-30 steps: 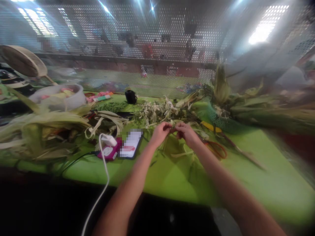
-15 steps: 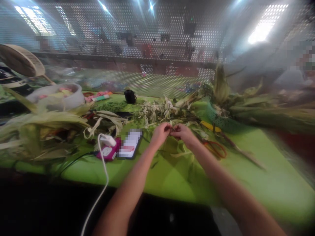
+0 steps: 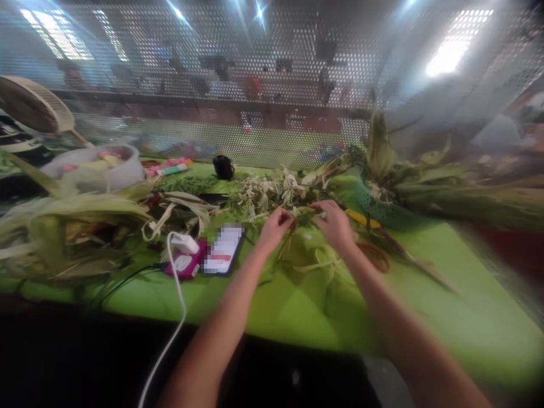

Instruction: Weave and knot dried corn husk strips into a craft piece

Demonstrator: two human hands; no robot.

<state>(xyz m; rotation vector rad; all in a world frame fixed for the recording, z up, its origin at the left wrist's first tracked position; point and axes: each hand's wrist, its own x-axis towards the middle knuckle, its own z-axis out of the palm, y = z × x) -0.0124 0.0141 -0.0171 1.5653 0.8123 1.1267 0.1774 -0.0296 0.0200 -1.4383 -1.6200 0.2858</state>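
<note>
My left hand point(image 3: 275, 231) is closed in a pinch over the green table. From its fingertips hang thin brownish-green plant strips point(image 3: 287, 243), partly hidden by the fingers. My right hand point(image 3: 335, 224) is apart from it, to the right, with thumb and forefinger spread above the leafy scraps. Just beyond both hands lies a heap of pale, dry, flower-like husk pieces point(image 3: 291, 186). A pale green leaf strip point(image 3: 314, 265) rests on the table between my forearms. Beside my right wrist are orange-handled scissors point(image 3: 378, 256), partly covered by the arm.
Left of my hands lie a phone point(image 3: 225, 249) and a magenta box point(image 3: 187, 263) with a white plug and cable. Big pale husks point(image 3: 85, 221) cover the left side, near a white tub point(image 3: 131, 170). At right stand a green basket point(image 3: 374, 207) and a long stick point(image 3: 419, 266).
My hands were together, fingertips meeting. The right hand has moved away to the right and slightly up, its fingers parting. My left hand stays nearly in place, and strips now show below it.
</note>
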